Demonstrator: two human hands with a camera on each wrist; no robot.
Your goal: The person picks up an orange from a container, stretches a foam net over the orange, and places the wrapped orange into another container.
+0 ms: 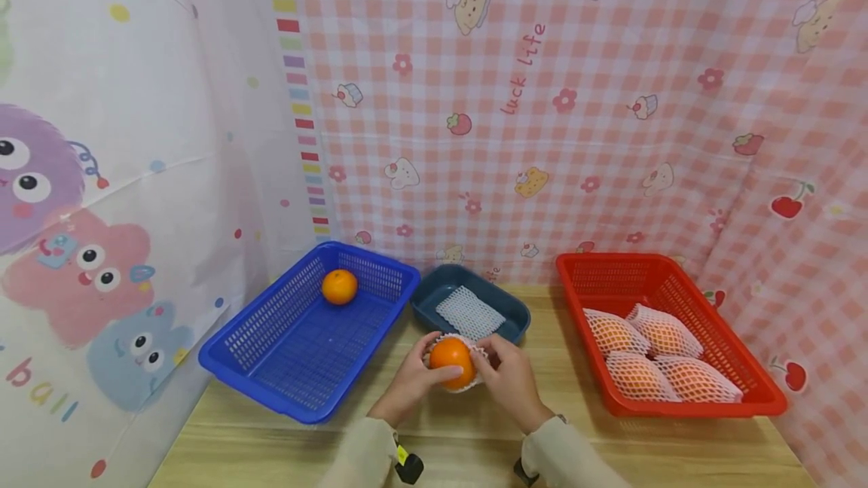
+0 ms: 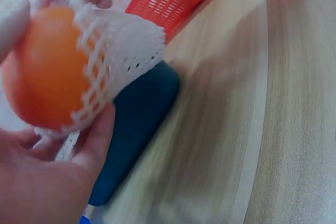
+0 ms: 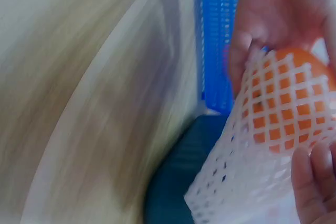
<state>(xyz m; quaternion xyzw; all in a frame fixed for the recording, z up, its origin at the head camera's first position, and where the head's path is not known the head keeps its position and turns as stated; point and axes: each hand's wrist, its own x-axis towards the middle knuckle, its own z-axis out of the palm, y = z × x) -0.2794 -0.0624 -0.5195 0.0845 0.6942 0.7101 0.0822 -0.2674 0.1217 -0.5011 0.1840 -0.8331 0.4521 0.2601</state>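
An orange [image 1: 450,356] sits partly inside a white foam net sleeve [image 2: 123,40], held up between both hands over the table. My left hand [image 1: 414,379] grips the fruit from the left, its thumb across the front of the peel. On the other side my right hand [image 1: 513,382] pinches the sleeve's edge against the orange. In the left wrist view one side of the peel is bare while the mesh covers the other. The loose end of the sleeve [image 3: 226,187] hangs past the fruit in the right wrist view.
Behind the hands, a dark teal tray [image 1: 429,306] holds flat foam net [image 1: 470,312]. A blue basket [image 1: 305,416] on the left contains one bare orange [image 1: 339,287]. The red basket [image 1: 698,407] on the right holds several net-wrapped oranges [image 1: 640,376]. Patterned curtains [image 1: 434,96] hang behind the wooden table [image 1: 237,443].
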